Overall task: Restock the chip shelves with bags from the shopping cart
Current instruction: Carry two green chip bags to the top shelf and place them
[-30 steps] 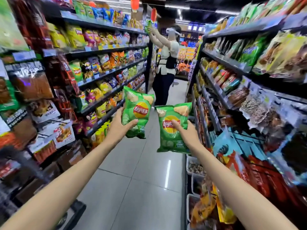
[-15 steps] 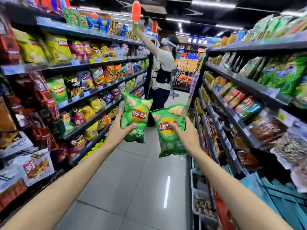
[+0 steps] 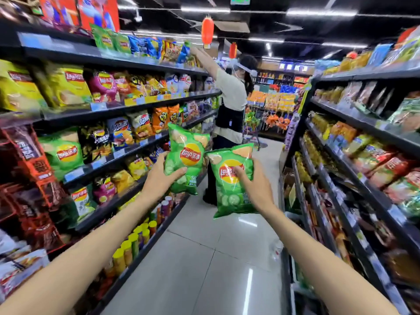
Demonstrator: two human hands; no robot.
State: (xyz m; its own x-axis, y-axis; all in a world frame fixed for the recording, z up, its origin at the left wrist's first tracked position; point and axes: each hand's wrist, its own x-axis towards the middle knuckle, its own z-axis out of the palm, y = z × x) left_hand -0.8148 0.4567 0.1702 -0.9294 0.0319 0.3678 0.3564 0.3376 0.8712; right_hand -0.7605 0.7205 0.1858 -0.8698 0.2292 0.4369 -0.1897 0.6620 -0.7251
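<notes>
One green chip bag (image 3: 186, 159) per hand (image 3: 159, 180).

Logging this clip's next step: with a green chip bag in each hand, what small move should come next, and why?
Probably carry the left hand's green bag left to the matching green bag on the left shelves. The right hand holds its own bag; neither is shelved yet.
</notes>
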